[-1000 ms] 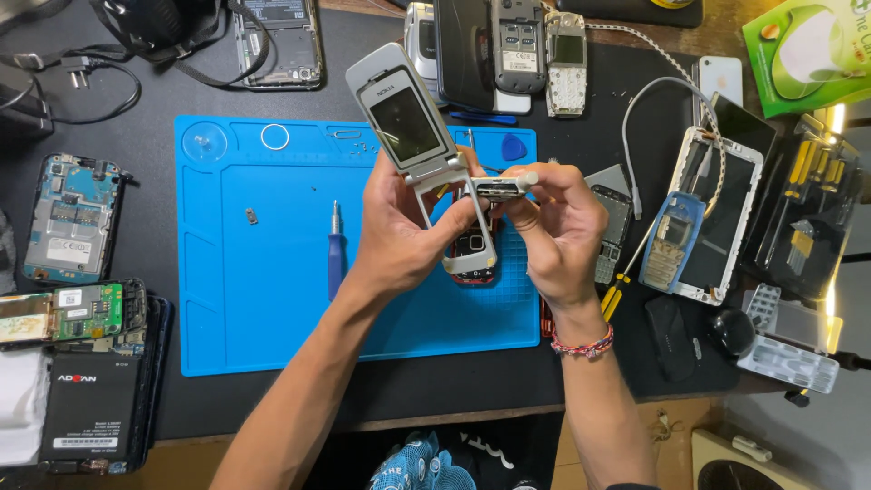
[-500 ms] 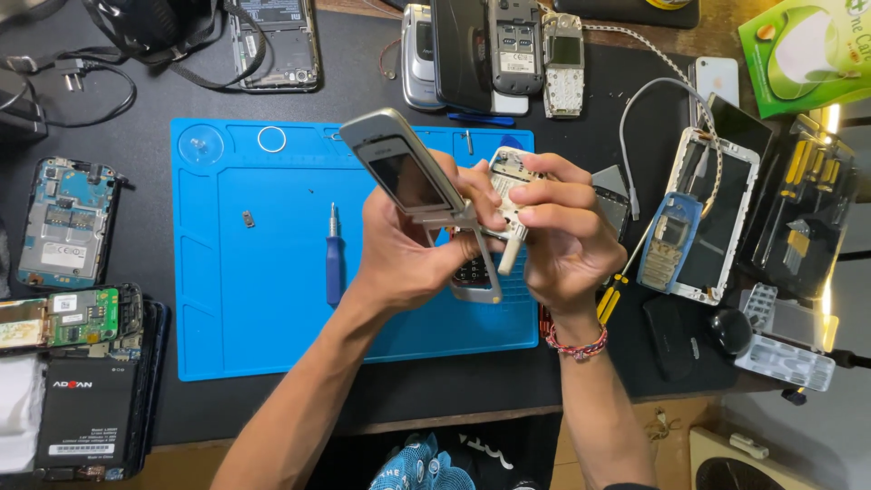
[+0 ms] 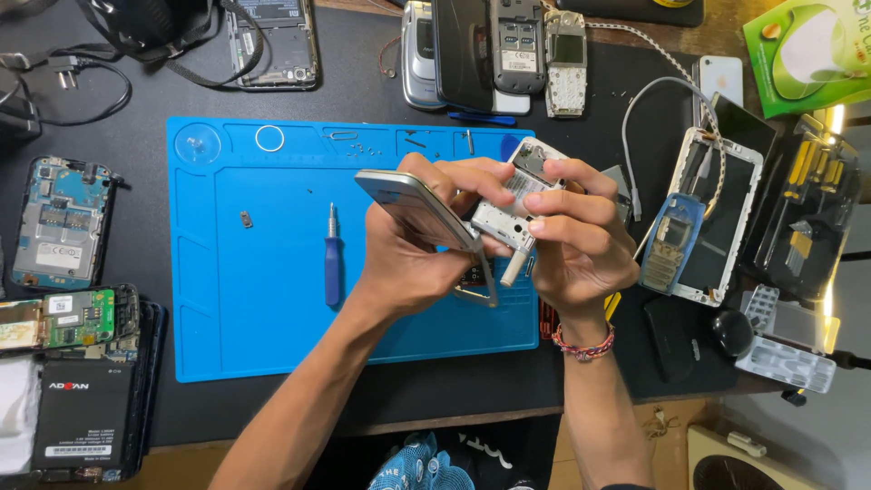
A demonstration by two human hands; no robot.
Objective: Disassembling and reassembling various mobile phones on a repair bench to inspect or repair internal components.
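Note:
Over the blue work mat (image 3: 254, 336) I hold a silver flip phone (image 3: 413, 209) that is partly taken apart. My left hand (image 3: 413, 259) grips its lid and hinge end, with the lid turned edge-on toward the left. My right hand (image 3: 576, 240) grips the phone's opened lower body (image 3: 519, 195), whose bare inner frame faces up. A blue-handled screwdriver (image 3: 333, 263) lies on the mat left of my hands. A tiny part (image 3: 246, 218) rests further left on the mat.
Several phones and phone shells (image 3: 494, 54) lie at the back. A bare circuit board (image 3: 59, 222) and more boards lie at the left. An opened white phone frame with a blue cover (image 3: 703, 227), a cable and a tool case (image 3: 803, 209) sit at the right.
The flip phone has turned in my hands: its lid, first screen-up, now lies edge-on, tilted left, and my right hand has shifted onto the lower body.

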